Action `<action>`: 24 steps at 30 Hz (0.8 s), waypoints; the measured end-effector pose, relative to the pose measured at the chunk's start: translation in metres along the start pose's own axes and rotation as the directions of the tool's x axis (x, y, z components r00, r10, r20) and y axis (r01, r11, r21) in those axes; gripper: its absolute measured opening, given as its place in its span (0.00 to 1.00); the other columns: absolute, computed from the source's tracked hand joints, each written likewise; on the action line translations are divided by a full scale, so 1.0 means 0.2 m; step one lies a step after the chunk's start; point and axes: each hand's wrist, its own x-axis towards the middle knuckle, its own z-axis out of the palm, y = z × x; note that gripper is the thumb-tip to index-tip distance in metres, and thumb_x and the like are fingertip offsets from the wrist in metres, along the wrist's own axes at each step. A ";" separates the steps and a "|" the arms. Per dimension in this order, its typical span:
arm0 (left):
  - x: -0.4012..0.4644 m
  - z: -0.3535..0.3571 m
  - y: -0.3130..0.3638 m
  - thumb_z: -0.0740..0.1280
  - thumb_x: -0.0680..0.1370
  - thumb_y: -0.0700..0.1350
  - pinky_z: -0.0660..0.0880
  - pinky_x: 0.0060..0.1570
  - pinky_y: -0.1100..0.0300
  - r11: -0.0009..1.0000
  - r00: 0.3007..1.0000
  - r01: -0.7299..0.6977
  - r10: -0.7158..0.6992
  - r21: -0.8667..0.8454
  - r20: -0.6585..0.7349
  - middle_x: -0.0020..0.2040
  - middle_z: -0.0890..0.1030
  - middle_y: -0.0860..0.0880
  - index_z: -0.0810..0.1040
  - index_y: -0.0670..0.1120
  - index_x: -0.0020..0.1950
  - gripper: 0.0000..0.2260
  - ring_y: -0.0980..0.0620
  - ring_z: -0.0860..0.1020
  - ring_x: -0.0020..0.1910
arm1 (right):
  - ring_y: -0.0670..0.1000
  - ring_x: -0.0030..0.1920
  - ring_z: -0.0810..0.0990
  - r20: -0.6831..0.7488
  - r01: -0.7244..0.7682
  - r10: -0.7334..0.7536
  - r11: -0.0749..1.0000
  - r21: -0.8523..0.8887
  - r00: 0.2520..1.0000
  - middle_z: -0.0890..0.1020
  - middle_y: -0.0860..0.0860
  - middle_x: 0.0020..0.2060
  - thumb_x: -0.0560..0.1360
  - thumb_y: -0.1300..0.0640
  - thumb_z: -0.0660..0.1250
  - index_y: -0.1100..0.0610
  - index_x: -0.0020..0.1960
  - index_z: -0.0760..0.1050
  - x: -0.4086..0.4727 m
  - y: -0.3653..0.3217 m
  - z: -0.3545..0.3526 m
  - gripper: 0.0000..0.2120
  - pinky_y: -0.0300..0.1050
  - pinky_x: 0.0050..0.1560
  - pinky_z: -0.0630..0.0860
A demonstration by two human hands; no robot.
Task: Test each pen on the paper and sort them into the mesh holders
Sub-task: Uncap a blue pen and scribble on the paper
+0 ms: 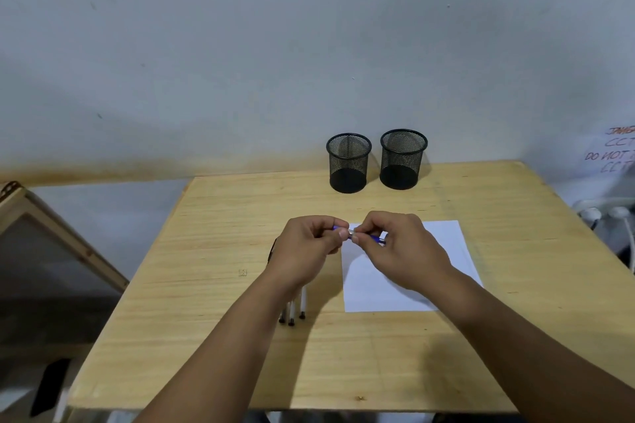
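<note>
Left of the bench [220, 233], at about 9 o'clock from the hands, a wooden frame [51, 237] leans, off-task. Spare pens [292, 311] lie on the bench at 6 o'clock under the left wrist, mostly hidden, dark tips toward the viewer.

Left hand [311, 244] pinches one end of the blue pen [372, 238] between thumb and curled fingers. The pen is held level above the bench, at the top left corner of the paper [450, 251]. Right hand [395, 244] pinches the other end at 3 o'clock, with a silver band [351, 234] showing between the two thumbs (looks like uncapping or twisting, can't confirm).

Handling judgement: the pen is light, stiff and smooth, likely slippery at the metal band; take it by the barrel on either side of the joint.

At 12 o'clock stand the left mesh holder [348, 163] and right mesh holder [402, 159], both seemingly empty. The paper shows no marks, so testing seems not begun.
</note>
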 end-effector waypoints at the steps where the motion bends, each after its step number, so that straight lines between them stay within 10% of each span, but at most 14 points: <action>1: 0.00 0.00 0.00 0.72 0.73 0.50 0.76 0.57 0.43 1.000 1.000 0.005 -0.005 0.010 -0.005 0.40 0.83 0.42 0.85 0.54 0.46 0.04 0.53 0.78 0.38 | 0.43 0.34 0.76 0.002 -0.008 0.008 1.000 -0.004 1.000 0.81 0.39 0.37 0.73 0.41 0.69 0.44 0.42 0.78 0.00 0.00 0.00 0.07 0.47 0.34 0.75; 11: 0.04 -0.04 -0.03 0.72 0.76 0.45 0.70 0.31 0.66 0.959 0.970 -0.021 0.088 0.281 -0.226 0.36 0.82 0.54 0.83 0.53 0.45 0.02 0.61 0.73 0.26 | 0.51 0.37 0.78 0.014 -0.255 0.266 0.905 0.342 0.964 0.82 0.50 0.44 0.78 0.56 0.64 0.45 0.50 0.77 -0.02 0.07 -0.06 0.07 0.48 0.37 0.77; 15: 0.02 -0.02 -0.13 0.70 0.76 0.45 0.75 0.37 0.64 0.866 0.952 0.014 0.142 0.500 -0.272 0.39 0.82 0.56 0.83 0.53 0.46 0.03 0.59 0.78 0.34 | 0.53 0.37 0.82 0.123 -0.345 0.346 0.708 0.616 0.930 0.82 0.57 0.49 0.78 0.67 0.63 0.49 0.63 0.73 -0.05 0.07 -0.04 0.18 0.57 0.49 0.84; 24: 0.04 0.02 -0.19 0.66 0.76 0.50 0.72 0.43 0.56 0.592 0.950 0.013 0.244 0.806 -0.194 0.34 0.76 0.58 0.80 0.55 0.41 0.06 0.53 0.76 0.39 | 0.53 0.40 0.86 0.038 -0.327 0.402 0.682 0.654 0.915 0.83 0.56 0.48 0.78 0.62 0.66 0.53 0.54 0.82 -0.10 0.12 0.02 0.09 0.54 0.50 0.84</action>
